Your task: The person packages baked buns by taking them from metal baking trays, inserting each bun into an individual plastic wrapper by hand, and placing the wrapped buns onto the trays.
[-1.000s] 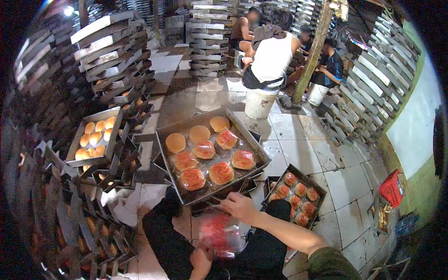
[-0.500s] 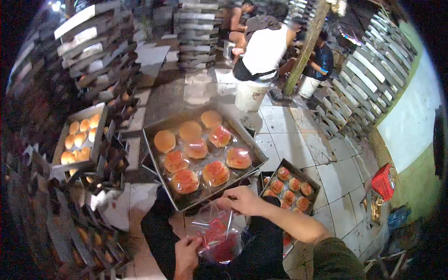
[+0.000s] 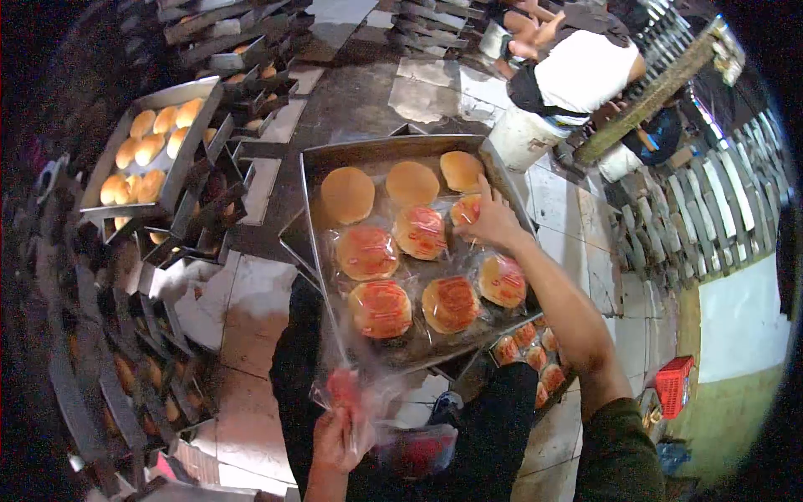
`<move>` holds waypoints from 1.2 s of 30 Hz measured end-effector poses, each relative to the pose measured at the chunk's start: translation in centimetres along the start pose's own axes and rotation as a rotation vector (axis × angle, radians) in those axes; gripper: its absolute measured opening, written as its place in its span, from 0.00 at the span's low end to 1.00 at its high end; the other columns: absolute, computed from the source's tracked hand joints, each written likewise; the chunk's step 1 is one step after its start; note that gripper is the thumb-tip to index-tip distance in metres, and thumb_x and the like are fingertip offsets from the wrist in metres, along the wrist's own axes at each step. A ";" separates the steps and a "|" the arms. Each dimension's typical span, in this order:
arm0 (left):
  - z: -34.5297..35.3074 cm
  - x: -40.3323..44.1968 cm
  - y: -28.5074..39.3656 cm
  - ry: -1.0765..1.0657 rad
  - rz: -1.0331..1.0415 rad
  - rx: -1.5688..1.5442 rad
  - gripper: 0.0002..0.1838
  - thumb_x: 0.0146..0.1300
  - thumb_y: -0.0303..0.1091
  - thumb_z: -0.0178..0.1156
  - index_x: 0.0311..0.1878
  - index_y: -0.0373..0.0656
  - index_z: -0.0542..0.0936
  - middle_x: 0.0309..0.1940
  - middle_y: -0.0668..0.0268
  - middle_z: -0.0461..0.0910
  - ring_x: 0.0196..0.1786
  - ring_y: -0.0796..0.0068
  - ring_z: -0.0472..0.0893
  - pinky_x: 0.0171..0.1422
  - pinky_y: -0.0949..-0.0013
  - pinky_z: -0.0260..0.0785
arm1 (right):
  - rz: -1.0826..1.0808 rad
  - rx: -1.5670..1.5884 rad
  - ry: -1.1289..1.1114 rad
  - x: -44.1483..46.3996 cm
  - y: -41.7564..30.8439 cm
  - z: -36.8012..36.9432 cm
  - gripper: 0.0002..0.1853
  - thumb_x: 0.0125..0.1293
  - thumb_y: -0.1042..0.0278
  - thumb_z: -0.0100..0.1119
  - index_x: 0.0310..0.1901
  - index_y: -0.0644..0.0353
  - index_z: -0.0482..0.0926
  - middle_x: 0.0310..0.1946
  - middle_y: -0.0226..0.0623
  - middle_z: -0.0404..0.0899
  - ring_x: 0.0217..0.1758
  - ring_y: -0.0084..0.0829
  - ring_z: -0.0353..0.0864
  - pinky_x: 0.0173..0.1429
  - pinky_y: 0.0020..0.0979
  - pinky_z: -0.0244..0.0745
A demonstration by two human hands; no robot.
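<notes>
My left hand is closed on a clear plastic bag with red print, blurred by motion, in front of the tray's near corner. More red-printed bags lie on my lap. A metal tray of round buns sits before me. Three plain buns, among them one golden bun, line its far side; the others, like this wrapped bun, are in clear red-printed bags. My right hand reaches over the tray's right side, fingers apart over a wrapped bun and close to the far-right plain bun.
Another tray of wrapped buns sits low at my right. Stacked trays stand at left, topped by a tray of plain buns. Ahead, a person in white sits on a bucket beside a post. A red basket is at right.
My right hand has left the bag by my lap and moved forward over the tray. My left hand still holds a bag. The camera view has turned left and down.
</notes>
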State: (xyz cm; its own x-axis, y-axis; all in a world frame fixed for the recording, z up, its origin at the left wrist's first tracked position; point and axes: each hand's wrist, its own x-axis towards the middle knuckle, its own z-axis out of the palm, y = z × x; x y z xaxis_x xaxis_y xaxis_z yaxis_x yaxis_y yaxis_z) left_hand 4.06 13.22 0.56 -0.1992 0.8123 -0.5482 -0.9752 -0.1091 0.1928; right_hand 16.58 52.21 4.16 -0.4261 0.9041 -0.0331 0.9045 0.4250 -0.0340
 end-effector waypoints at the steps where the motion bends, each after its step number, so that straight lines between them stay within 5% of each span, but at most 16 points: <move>1: -1.7 0.3 0.0 -0.060 -0.062 -0.183 0.12 0.59 0.29 0.53 0.47 0.41 0.71 0.31 0.65 0.75 0.28 0.73 0.73 0.27 0.72 0.65 | -0.009 -0.003 -0.012 1.2 0.2 0.2 0.55 0.39 0.53 0.69 0.64 0.63 0.43 0.53 0.62 0.64 0.56 0.55 0.65 0.60 0.41 0.61; 4: -2.1 0.4 0.6 0.020 -0.020 -0.353 0.13 0.59 0.39 0.53 0.42 0.40 0.72 0.24 0.62 0.72 0.26 0.70 0.69 0.24 0.70 0.63 | -0.076 0.255 -0.293 3.1 2.1 -0.9 0.56 0.37 0.58 0.70 0.64 0.63 0.42 0.58 0.61 0.56 0.63 0.50 0.57 0.63 0.37 0.57; 7: -2.9 0.3 0.7 0.083 -0.121 -0.379 0.18 0.55 0.47 0.55 0.30 0.38 0.75 0.20 0.60 0.72 0.23 0.67 0.67 0.23 0.73 0.59 | -0.436 0.000 -0.268 3.3 1.9 -3.9 0.56 0.36 0.60 0.71 0.64 0.62 0.44 0.58 0.53 0.59 0.61 0.45 0.60 0.64 0.35 0.55; 9: -2.8 0.6 0.7 -0.048 -0.118 -0.387 0.14 0.57 0.43 0.55 0.35 0.40 0.75 0.25 0.61 0.72 0.25 0.71 0.68 0.27 0.73 0.60 | -0.495 -0.256 -0.290 3.7 0.0 -4.8 0.54 0.37 0.61 0.70 0.64 0.62 0.45 0.58 0.50 0.59 0.61 0.43 0.61 0.65 0.34 0.54; 11: -2.9 0.8 0.3 -0.170 -0.147 -0.442 0.10 0.60 0.38 0.54 0.38 0.42 0.74 0.28 0.62 0.72 0.27 0.75 0.68 0.33 0.73 0.61 | -0.730 0.181 -0.014 5.9 -4.4 -3.9 0.45 0.42 0.58 0.68 0.61 0.62 0.55 0.54 0.49 0.66 0.57 0.42 0.67 0.61 0.35 0.60; 13: -3.0 1.0 0.3 -0.161 -0.148 -0.472 0.09 0.60 0.37 0.53 0.38 0.42 0.74 0.27 0.63 0.71 0.26 0.76 0.67 0.33 0.74 0.60 | -0.462 0.709 -0.261 8.1 -10.8 -1.7 0.35 0.49 0.53 0.64 0.55 0.65 0.63 0.46 0.49 0.73 0.48 0.42 0.74 0.54 0.35 0.67; 16: -1.2 1.0 0.8 -0.182 -0.097 -0.434 0.08 0.61 0.36 0.52 0.37 0.42 0.73 0.23 0.67 0.68 0.23 0.79 0.65 0.32 0.75 0.58 | -0.586 0.576 -0.138 12.0 -17.0 2.4 0.38 0.50 0.41 0.59 0.50 0.70 0.67 0.41 0.54 0.74 0.41 0.43 0.77 0.48 0.33 0.71; 19: -0.7 1.3 1.1 -0.244 -0.149 -0.525 0.08 0.62 0.36 0.51 0.36 0.42 0.74 0.21 0.68 0.67 0.22 0.80 0.64 0.30 0.75 0.56 | -0.230 0.433 -0.572 12.4 -19.2 1.3 0.42 0.44 0.36 0.61 0.47 0.71 0.68 0.40 0.59 0.74 0.43 0.45 0.76 0.46 0.36 0.70; 22: -1.4 1.4 1.0 -0.185 -0.189 -0.475 0.10 0.62 0.39 0.52 0.35 0.42 0.75 0.22 0.68 0.68 0.22 0.79 0.65 0.30 0.76 0.57 | -0.592 0.464 -0.084 6.8 -18.4 0.4 0.41 0.43 0.35 0.61 0.46 0.69 0.69 0.41 0.56 0.74 0.44 0.44 0.76 0.46 0.37 0.70; 24: -2.5 0.8 0.3 0.079 -0.285 -0.447 0.13 0.60 0.43 0.54 0.32 0.41 0.77 0.23 0.65 0.71 0.24 0.75 0.65 0.33 0.74 0.61 | -0.491 0.534 -0.188 4.9 -17.6 0.6 0.35 0.47 0.40 0.61 0.45 0.66 0.69 0.43 0.50 0.74 0.45 0.41 0.75 0.47 0.36 0.70; 27: -3.5 1.4 -0.1 -0.253 -0.209 -0.588 0.22 0.59 0.47 0.55 0.37 0.32 0.75 0.33 0.64 0.73 0.39 0.69 0.75 0.36 0.71 0.70 | 0.000 1.606 -0.396 2.8 -14.9 -0.6 0.24 0.57 0.51 0.54 0.48 0.61 0.69 0.47 0.41 0.73 0.49 0.37 0.74 0.52 0.36 0.69; 29: -4.7 1.0 0.0 -0.095 0.194 0.103 0.17 0.58 0.40 0.58 0.39 0.31 0.74 0.34 0.63 0.74 0.37 0.72 0.75 0.35 0.74 0.69 | 0.283 1.966 -0.469 -3.5 -12.9 -5.4 0.22 0.61 0.53 0.50 0.51 0.59 0.70 0.47 0.38 0.74 0.51 0.34 0.73 0.54 0.37 0.69; 30: 1.3 -0.9 1.5 0.014 0.307 0.047 0.10 0.58 0.32 0.57 0.37 0.33 0.76 0.30 0.66 0.75 0.30 0.78 0.74 0.31 0.76 0.65 | 0.379 1.951 -0.410 -6.6 -11.4 -7.0 0.22 0.61 0.52 0.48 0.52 0.57 0.70 0.48 0.37 0.74 0.52 0.33 0.73 0.55 0.38 0.69; 32: -0.2 -1.8 1.7 0.089 0.430 0.755 0.07 0.56 0.28 0.58 0.36 0.35 0.78 0.27 0.68 0.77 0.26 0.83 0.72 0.30 0.78 0.64 | 0.238 2.014 -0.617 -14.5 -6.0 -10.5 0.21 0.62 0.53 0.48 0.52 0.57 0.69 0.47 0.37 0.74 0.52 0.33 0.73 0.56 0.38 0.68; 34: 1.1 -2.7 1.1 0.036 0.444 0.914 0.07 0.56 0.27 0.58 0.36 0.35 0.78 0.26 0.68 0.77 0.26 0.84 0.72 0.30 0.79 0.64 | 0.176 1.945 -0.668 -19.1 -4.2 -12.3 0.23 0.63 0.52 0.45 0.52 0.60 0.68 0.48 0.38 0.73 0.53 0.32 0.72 0.57 0.36 0.66; 36: 3.0 -3.9 0.1 -0.011 0.465 1.081 0.06 0.55 0.26 0.59 0.36 0.35 0.78 0.25 0.69 0.77 0.26 0.85 0.72 0.29 0.80 0.63 | 0.021 1.351 -0.475 -23.8 -2.8 -12.4 0.25 0.60 0.53 0.52 0.52 0.64 0.67 0.48 0.39 0.72 0.54 0.30 0.70 0.58 0.33 0.64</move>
State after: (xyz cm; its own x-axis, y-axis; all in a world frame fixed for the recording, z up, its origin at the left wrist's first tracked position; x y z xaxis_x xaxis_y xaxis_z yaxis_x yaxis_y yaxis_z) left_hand 5.03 11.74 5.12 -0.5082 0.8280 -0.2368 -0.2188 0.1419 0.9654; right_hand 24.34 30.06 17.42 -0.6216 0.6951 -0.3613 0.3163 -0.1992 -0.9275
